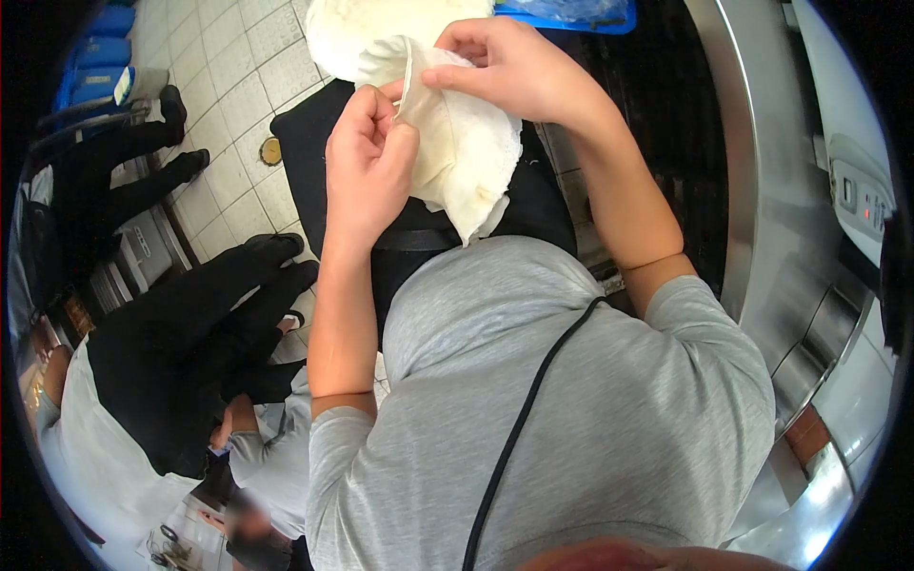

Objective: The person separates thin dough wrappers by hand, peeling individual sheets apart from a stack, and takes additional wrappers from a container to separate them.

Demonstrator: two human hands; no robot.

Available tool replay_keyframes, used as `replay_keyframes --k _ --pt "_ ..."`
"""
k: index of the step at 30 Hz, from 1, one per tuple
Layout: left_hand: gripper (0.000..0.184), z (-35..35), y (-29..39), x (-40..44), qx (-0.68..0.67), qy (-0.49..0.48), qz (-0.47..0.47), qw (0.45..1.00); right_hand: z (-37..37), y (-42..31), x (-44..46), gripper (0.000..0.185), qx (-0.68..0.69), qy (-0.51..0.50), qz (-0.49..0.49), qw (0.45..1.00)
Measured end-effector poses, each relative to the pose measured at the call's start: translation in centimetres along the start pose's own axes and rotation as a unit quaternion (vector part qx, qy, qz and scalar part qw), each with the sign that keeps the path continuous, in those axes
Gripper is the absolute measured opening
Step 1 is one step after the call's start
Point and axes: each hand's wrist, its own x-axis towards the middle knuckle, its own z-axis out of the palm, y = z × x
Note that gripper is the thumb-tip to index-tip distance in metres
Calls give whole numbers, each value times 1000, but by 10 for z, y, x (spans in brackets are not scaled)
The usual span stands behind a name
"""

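Observation:
A thin, off-white, floppy sheet (452, 147) hangs above my lap, folded over, with ragged edges and a pointed lower corner. My left hand (371, 157) pinches its left edge between thumb and fingers. Higher up, my right hand (505, 71) grips the top of the same sheet, thumb in front and some fingertips hidden behind it. Just beyond my hands lies a pale, rounded stack of similar material (381, 29), cut off by the top of the view.
A blue tray (590, 14) with clear plastic sits at the top right. Steel equipment (743, 171) runs along the right. People in dark trousers (190, 333) are at the left, near blue containers (100, 57). A round yellowish object (270, 151) lies on the tiled floor (228, 105).

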Motion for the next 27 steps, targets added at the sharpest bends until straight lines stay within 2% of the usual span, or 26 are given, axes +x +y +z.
replay_keyframes --k 3,5,6,8,9,11,12,14,16,18,20,22,23,25,26,27 --pt "16 -1 1 -3 -77 24 7 997 -1 1 1 21 41 -45 46 997" --pt "13 0 0 -3 -118 96 22 988 9 9 -3 25 149 27 31 988" --pt "13 -1 2 -3 -118 95 21 988 12 9 -3 25 149 28 32 988" --pt "14 -9 13 -6 -162 163 59 971 18 4 -3 24 231 57 -2 971" --pt "14 -15 24 -9 -140 169 89 972 21 -4 -3 24 232 60 -1 971" --pt "16 -24 49 -14 -89 196 162 963 31 -25 -4 14 450 35 -69 890" --pt "19 -32 57 -14 -93 167 226 955 35 -29 -3 14 451 34 -70 889" --pt "17 -38 89 -22 -74 103 285 950 43 -36 -1 9 512 19 -193 837" --pt "19 -27 93 -23 -30 101 313 944 45 -36 -5 9 513 19 -185 838" --pt "19 -22 87 -19 52 75 341 936 51 -22 -5 13 519 64 -171 835" --pt "15 -18 61 -6 65 67 289 953 41 -10 -15 17 498 93 -114 855" --pt "14 -13 33 1 93 40 116 988 47 35 -16 19 317 108 12 942" --pt "14 -9 18 4 123 34 81 989 46 43 -20 19 316 109 12 942" --pt "14 1 -8 6 142 16 33 989 42 53 -29 22 137 128 113 976" --pt "14 5 -19 5 133 6 21 991 44 54 -30 22 137 129 116 975" --pt "13 7 -23 6 109 -15 6 994 47 53 -29 18 206 143 106 962"
